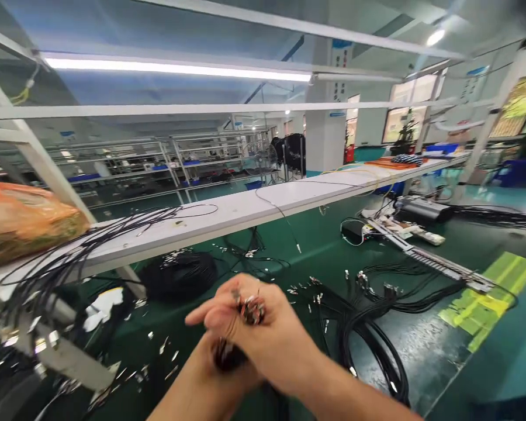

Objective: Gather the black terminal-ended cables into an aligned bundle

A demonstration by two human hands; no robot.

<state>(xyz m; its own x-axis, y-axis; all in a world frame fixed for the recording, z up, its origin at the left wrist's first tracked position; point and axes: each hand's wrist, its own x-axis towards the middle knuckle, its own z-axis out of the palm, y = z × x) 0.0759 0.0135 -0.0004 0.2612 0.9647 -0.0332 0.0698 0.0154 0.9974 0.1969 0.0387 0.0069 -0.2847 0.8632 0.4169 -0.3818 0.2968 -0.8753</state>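
A: What colour is the table?
B: Dark green, scattered with silver bits.
A: And the cables on it?
B: Black, same as the coiled bundle.
A: The shelf above the table?
B: White, carrying an orange bag. Yellow-green tape stripes the table's right end.

Glossy black plastic-sheathed cables with shiny metal tips, on a smooth green matt bench top.
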